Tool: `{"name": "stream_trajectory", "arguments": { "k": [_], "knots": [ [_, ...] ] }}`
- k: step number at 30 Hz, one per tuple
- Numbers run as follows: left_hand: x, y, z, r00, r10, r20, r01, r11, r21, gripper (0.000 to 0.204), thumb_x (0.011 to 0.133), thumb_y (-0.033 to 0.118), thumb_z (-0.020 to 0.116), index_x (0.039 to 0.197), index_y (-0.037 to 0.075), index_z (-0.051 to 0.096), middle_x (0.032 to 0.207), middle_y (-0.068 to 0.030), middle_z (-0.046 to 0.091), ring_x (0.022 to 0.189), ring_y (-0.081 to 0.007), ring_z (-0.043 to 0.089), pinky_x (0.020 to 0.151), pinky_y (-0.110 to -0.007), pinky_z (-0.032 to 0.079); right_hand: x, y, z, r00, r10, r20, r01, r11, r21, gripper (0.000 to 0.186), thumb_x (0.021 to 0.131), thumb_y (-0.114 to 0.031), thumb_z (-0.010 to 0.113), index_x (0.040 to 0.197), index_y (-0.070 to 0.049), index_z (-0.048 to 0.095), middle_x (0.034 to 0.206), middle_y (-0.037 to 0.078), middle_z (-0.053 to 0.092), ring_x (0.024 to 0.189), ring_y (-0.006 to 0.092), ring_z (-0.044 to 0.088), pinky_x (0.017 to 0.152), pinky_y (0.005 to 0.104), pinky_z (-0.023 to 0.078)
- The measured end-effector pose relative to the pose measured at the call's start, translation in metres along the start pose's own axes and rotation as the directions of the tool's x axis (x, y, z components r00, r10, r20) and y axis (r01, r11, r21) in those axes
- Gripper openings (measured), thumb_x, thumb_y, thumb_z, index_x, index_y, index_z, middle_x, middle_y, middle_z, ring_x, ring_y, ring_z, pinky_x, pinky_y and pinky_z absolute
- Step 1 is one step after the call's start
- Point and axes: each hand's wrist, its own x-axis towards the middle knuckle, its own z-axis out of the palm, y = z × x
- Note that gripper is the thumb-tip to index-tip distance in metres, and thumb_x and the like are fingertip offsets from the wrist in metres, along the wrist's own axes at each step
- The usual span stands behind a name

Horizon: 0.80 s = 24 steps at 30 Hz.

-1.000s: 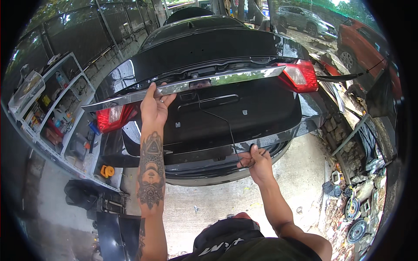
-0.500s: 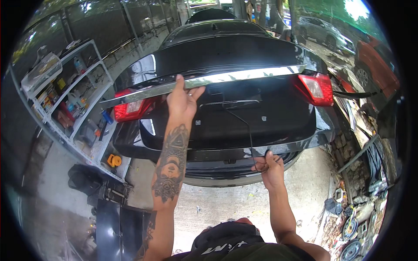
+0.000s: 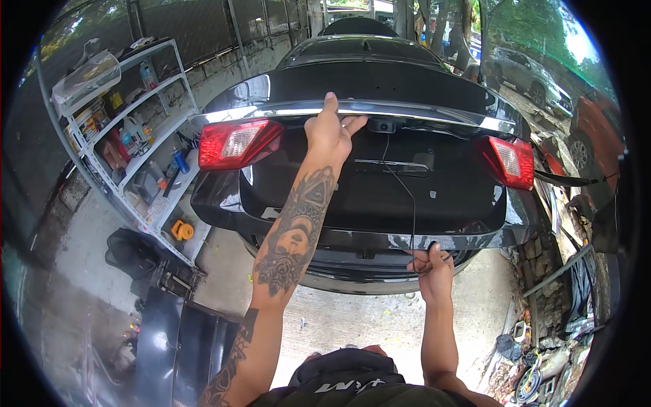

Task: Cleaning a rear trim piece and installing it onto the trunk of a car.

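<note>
My left hand [image 3: 330,132] grips a long chrome trunk trim strip [image 3: 441,114] near its middle, thumb over the top edge and fingers beneath. The strip lies across the black trunk lid [image 3: 319,197], above the red and clear tail lights [image 3: 237,144]. Just right of my left fingers, a small black camera [image 3: 385,127] sits at the strip's underside. A thin black cable [image 3: 413,210] hangs from it down to my right hand [image 3: 434,268]. Those fingers are pinched round the cable in front of the bumper [image 3: 468,240].
A grey metal shelf [image 3: 139,161] with bottles and boxes stands left. Dark panels [image 3: 159,346] lie at the lower left on the concrete floor [image 3: 339,312]. At right are a stone edge, a metal bar [image 3: 557,271] and scrap parts. Other vehicles stand beyond.
My left hand has brought the strip from a tilt to level against the trunk lid, turning its chrome face outward. The camera now shows under it. My right hand still holds the cable.
</note>
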Motion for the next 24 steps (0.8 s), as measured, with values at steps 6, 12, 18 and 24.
{"name": "stream_trajectory", "arguments": {
  "k": [6, 12, 18, 24],
  "knots": [
    [0.0, -0.006, 0.013, 0.999, -0.033, 0.021, 0.034, 0.998, -0.047, 0.034, 0.092, 0.022, 0.044, 0.106, -0.009, 0.038, 0.094, -0.0193, 0.053, 0.077, -0.0327, 0.061, 0.063, -0.044, 0.056, -0.002, -0.003, 0.003, 1.0, -0.003, -0.013, 0.003, 1.0, 0.008, 0.038, 0.094, -0.028, 0.041, 0.078, 0.003, 0.057, 0.083, 0.022, 0.064, 0.052, 0.0174, 0.056, 0.057, 0.0284, 0.048],
    [-0.002, -0.008, 0.034, 0.996, -0.06, 0.064, 0.068, 0.99, -0.123, 0.026, 0.093, 0.023, 0.043, 0.093, -0.003, 0.044, 0.095, -0.019, 0.051, 0.082, -0.035, 0.057, 0.073, -0.049, 0.053, -0.001, -0.003, 0.011, 1.0, -0.018, 0.016, 0.018, 0.999, 0.026, 0.035, 0.094, -0.026, 0.04, 0.083, 0.003, 0.055, 0.084, 0.024, 0.064, 0.054, 0.0168, 0.056, 0.057, 0.0275, 0.047],
    [-0.008, -0.02, 0.049, 0.992, -0.099, 0.076, 0.11, 0.98, -0.166, 0.027, 0.094, 0.023, 0.041, 0.099, -0.004, 0.044, 0.091, -0.0168, 0.051, 0.081, -0.0325, 0.058, 0.071, -0.048, 0.055, 0.0, -0.003, 0.012, 1.0, -0.018, -0.004, 0.018, 0.999, 0.039, 0.035, 0.094, -0.025, 0.039, 0.082, 0.003, 0.056, 0.084, 0.024, 0.063, 0.052, 0.0162, 0.054, 0.056, 0.0272, 0.047],
    [-0.009, -0.033, 0.053, 0.987, -0.144, 0.068, 0.155, 0.966, -0.209, 0.026, 0.094, 0.022, 0.041, 0.097, -0.003, 0.044, 0.09, -0.0162, 0.052, 0.077, -0.0317, 0.059, 0.068, -0.046, 0.056, 0.002, -0.002, 0.002, 0.999, -0.023, -0.025, 0.024, 1.0, 0.013, 0.038, 0.094, -0.026, 0.04, 0.077, 0.003, 0.056, 0.083, 0.024, 0.063, 0.051, 0.0151, 0.052, 0.056, 0.0277, 0.046]
  ]
}}
